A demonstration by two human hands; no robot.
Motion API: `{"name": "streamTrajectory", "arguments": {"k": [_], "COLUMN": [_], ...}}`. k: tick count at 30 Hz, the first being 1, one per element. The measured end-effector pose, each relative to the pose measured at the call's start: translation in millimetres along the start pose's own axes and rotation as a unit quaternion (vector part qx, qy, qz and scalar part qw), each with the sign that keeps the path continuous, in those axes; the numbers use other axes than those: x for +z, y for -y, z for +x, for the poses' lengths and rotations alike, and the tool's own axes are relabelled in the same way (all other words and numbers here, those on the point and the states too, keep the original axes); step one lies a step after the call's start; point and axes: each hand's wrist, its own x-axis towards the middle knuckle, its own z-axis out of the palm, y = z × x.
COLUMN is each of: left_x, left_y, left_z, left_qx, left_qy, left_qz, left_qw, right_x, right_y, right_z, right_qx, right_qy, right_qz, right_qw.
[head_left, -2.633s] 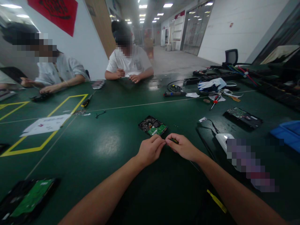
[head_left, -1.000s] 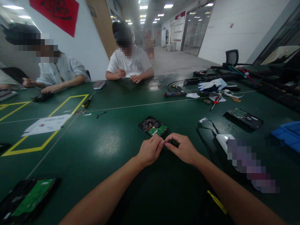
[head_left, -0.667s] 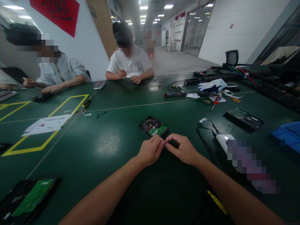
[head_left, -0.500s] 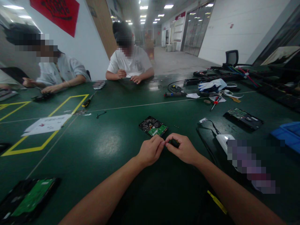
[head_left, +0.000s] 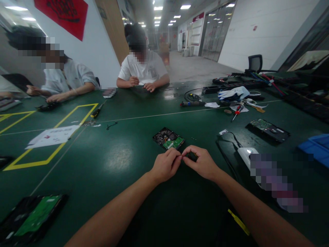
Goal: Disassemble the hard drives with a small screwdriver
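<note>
My left hand (head_left: 164, 166) and my right hand (head_left: 202, 162) meet fingertip to fingertip low over the green table (head_left: 123, 161). Both are closed in a pinch. The right hand grips a small dark tool with a yellow touch (head_left: 191, 155); what the left fingers pinch is too small to make out. Just beyond the hands lies an opened hard drive (head_left: 168, 138) with a green circuit board facing up.
A second hard drive (head_left: 268, 129) lies at the right, a third (head_left: 31, 219) at the near left. A yellow strip (head_left: 238, 222) lies beside my right forearm. Cables, gloves (head_left: 232, 92) and screwdrivers (head_left: 96, 111) lie farther back. Two people sit across the table.
Almost nothing has moved. My hands stay pinched together in front of the hard drive, with only slight finger shifts; the view has drifted a little.
</note>
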Motion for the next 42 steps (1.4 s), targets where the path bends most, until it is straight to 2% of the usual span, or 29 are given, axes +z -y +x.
{"name": "streamTrajectory", "arguments": {"k": [6,12,27,31,33,37,42], "left_x": [0.3,-0.1,-3.5,-2.7,-0.4,5.6,9.0], "left_y": [1.1,0.5,-1.9,-0.7,2.0,8.3,11.5], "left_z": [-0.4,-1.3,1.1,2.8,4.2,7.2,12.0], "left_qx": [-0.008,-0.026,-0.015,-0.021,-0.029,-0.067,-0.087], "left_qy": [-0.006,0.013,0.009,-0.056,-0.064,-0.010,0.028], "left_qz": [-0.005,-0.004,0.006,0.065,0.115,0.213,0.268], "left_qw": [1.000,1.000,1.000,0.996,0.991,0.975,0.959], "right_x": [1.0,2.4,2.4,0.5,-0.4,-1.0,-0.2], "right_y": [-1.9,-8.2,-6.8,-3.8,-3.5,-4.1,-3.9], "right_z": [0.5,2.0,1.8,2.0,2.5,3.5,3.7], "right_qx": [-0.015,-0.050,-0.034,-0.010,-0.003,0.008,0.009], "right_qy": [-0.013,-0.027,-0.027,-0.045,-0.059,-0.073,-0.071], "right_qz": [0.001,-0.001,-0.003,-0.008,-0.010,-0.016,-0.019], "right_qw": [1.000,0.998,0.999,0.999,0.998,0.997,0.997]}}
